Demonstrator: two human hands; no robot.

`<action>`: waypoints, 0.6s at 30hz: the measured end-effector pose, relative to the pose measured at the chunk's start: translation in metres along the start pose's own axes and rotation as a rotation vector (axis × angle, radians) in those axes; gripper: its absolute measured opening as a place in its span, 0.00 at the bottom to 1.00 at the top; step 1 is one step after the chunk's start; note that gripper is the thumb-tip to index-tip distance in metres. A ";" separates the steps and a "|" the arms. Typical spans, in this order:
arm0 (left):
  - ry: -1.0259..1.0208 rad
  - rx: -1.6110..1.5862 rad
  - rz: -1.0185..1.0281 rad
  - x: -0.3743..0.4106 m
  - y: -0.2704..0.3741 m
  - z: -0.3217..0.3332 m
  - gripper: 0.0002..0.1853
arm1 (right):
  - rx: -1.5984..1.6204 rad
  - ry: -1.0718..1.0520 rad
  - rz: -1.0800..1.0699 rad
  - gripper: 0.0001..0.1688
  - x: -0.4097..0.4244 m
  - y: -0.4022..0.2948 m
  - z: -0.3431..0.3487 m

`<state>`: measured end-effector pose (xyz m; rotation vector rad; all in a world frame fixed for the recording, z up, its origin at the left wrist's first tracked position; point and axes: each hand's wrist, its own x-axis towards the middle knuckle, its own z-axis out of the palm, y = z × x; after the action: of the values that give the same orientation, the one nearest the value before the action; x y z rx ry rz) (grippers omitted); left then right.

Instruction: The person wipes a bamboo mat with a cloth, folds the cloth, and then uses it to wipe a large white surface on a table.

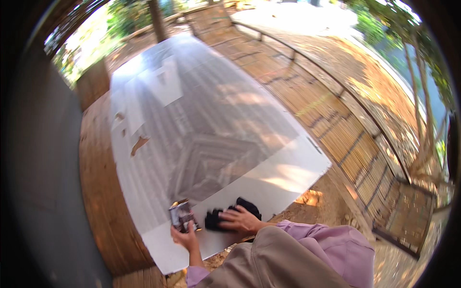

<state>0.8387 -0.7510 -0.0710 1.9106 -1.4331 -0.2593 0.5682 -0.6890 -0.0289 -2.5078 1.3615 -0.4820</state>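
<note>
My left hand (186, 237) holds a small crinkled packet (183, 216), dark and silvery, upright near the close end of the table. Just to its right, my right hand (239, 220) rests on a bunched black cloth (252, 208), its fingers spread over the top and slightly blurred. Whether those fingers grip the cloth I cannot tell. Both lie over the white border of a long tabletop covering (295, 165), which has a grey pattern of stripes and nested angular shapes. Torn patches in the covering (139, 145) show brown at the left side.
A wooden bench (97, 180) runs along the table's left side, beside a grey wall (47, 162). On the right stands a long bamboo bench (324, 122) with a rail behind it. A post (157, 21) rises past the far end. Thin tree trunks (419, 90) stand at far right.
</note>
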 end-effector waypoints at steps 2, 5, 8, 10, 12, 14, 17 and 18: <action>0.022 0.012 0.050 0.000 -0.017 0.006 0.48 | -0.034 0.062 0.014 0.31 -0.023 0.016 -0.006; 0.109 0.209 0.215 0.001 -0.013 0.005 0.46 | -0.041 0.110 0.466 0.31 -0.031 0.073 -0.063; 0.041 0.216 0.214 -0.002 0.007 0.006 0.45 | -0.044 0.369 0.919 0.31 -0.024 0.116 -0.107; 0.028 0.209 0.235 -0.002 0.010 0.005 0.45 | -0.074 0.406 0.977 0.31 -0.014 0.124 -0.106; 0.026 0.203 0.252 -0.001 0.005 0.008 0.44 | -0.194 0.485 0.966 0.31 -0.006 0.125 -0.082; 0.030 0.200 0.254 0.002 0.002 0.006 0.43 | -0.251 0.364 0.808 0.30 0.001 0.096 -0.048; 0.047 0.180 0.261 0.004 -0.002 -0.008 0.42 | -0.184 0.138 0.417 0.30 0.002 0.033 -0.029; 0.060 0.159 0.291 0.005 -0.004 -0.005 0.42 | -0.141 0.143 0.310 0.29 -0.003 0.037 -0.025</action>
<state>0.8457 -0.7528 -0.0687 1.7857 -1.7083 0.0506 0.5281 -0.7079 -0.0202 -2.3406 1.8600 -0.5217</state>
